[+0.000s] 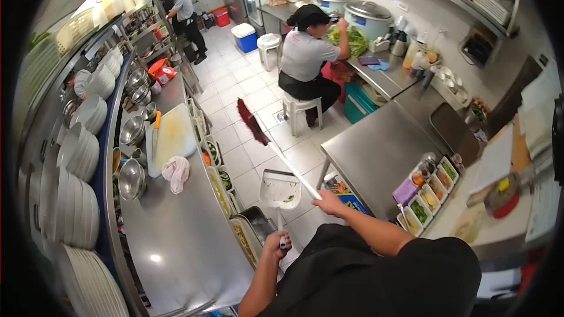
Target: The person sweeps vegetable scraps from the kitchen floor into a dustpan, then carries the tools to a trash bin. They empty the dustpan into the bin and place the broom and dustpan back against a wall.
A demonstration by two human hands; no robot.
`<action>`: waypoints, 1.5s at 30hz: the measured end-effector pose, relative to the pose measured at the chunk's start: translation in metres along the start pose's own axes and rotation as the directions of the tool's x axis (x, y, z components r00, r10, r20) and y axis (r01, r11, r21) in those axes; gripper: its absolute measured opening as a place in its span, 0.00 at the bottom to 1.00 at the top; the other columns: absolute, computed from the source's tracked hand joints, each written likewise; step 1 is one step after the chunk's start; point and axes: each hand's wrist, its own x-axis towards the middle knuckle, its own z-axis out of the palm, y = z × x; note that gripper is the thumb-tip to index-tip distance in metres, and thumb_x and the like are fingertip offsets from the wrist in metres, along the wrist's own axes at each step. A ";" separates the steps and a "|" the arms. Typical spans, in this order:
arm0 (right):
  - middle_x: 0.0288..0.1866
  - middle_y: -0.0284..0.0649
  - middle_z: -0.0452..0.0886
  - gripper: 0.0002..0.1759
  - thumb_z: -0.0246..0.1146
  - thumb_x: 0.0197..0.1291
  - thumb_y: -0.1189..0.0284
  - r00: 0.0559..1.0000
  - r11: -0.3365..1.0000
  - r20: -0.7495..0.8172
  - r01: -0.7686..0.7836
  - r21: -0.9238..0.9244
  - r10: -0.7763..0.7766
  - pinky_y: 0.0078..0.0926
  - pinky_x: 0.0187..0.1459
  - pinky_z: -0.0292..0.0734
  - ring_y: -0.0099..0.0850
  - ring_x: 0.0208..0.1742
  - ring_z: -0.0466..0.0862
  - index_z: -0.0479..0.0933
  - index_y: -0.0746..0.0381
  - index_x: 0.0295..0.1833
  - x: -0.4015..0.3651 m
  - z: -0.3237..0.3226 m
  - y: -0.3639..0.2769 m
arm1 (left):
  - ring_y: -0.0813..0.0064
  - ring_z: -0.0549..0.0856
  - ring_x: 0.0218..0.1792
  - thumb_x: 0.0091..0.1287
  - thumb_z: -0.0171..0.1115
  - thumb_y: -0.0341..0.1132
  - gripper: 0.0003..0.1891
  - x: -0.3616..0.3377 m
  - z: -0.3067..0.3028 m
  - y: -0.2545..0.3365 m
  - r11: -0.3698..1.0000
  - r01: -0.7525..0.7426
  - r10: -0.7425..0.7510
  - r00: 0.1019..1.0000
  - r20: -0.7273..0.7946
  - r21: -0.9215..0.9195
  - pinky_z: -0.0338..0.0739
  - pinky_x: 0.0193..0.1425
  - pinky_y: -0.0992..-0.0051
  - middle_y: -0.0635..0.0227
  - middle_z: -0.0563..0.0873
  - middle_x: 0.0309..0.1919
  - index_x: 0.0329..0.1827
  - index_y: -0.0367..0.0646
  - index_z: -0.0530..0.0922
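Observation:
My right hand grips the white handle of a broom. Its dark red bristles are held up in front of me, over the tiled floor. Lower down, my left hand is wrapped around the handle of a white dustpan. Some debris and a small green scrap lie in the pan. The dustpan is between the left counter and the right steel table, and the broom's bristles are apart from it.
A steel counter with a cutting board runs along my left. To my right stands a steel table. Ahead, a seated co-worker handles leafy greens. Another person stands farther back near the shelves.

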 end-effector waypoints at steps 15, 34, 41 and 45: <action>0.38 0.55 0.84 0.19 0.67 0.60 0.59 0.996 0.997 0.060 -0.058 -0.050 0.061 0.46 0.46 0.77 0.52 0.44 0.84 0.80 0.66 0.43 0.370 -0.065 -0.047 | 0.77 0.72 0.19 0.69 0.56 0.31 0.06 0.161 0.132 0.427 0.992 -0.119 0.123 0.984 -0.131 0.041 0.68 0.21 0.77 0.70 0.74 0.23 0.35 0.41 0.70; 0.22 0.31 0.74 0.09 0.66 0.62 0.70 0.979 0.965 0.034 -0.204 0.164 0.201 0.25 0.18 0.63 0.21 0.17 0.70 0.79 0.65 0.41 0.878 -0.059 -0.207 | 0.79 0.71 0.18 0.67 0.56 0.32 0.06 0.345 0.194 0.954 0.989 -0.053 0.043 0.996 -0.077 -0.136 0.67 0.21 0.78 0.74 0.74 0.19 0.31 0.45 0.71; 0.20 0.35 0.74 0.10 0.65 0.62 0.69 0.964 0.939 0.023 -0.265 0.221 0.267 0.30 0.17 0.64 0.25 0.15 0.72 0.76 0.65 0.35 1.089 -0.058 -0.197 | 0.79 0.72 0.20 0.66 0.58 0.32 0.06 0.434 0.237 1.141 0.981 -0.173 0.168 0.984 -0.064 -0.090 0.67 0.25 0.77 0.76 0.74 0.20 0.36 0.39 0.74; 0.20 0.41 0.77 0.13 0.66 0.61 0.68 0.919 0.922 0.103 -0.385 0.032 0.380 0.35 0.20 0.69 0.31 0.16 0.76 0.78 0.70 0.37 1.240 -0.094 -0.247 | 0.79 0.71 0.19 0.66 0.58 0.31 0.04 0.470 0.237 1.238 0.964 -0.193 0.170 0.976 -0.136 -0.181 0.65 0.23 0.78 0.75 0.74 0.20 0.34 0.43 0.73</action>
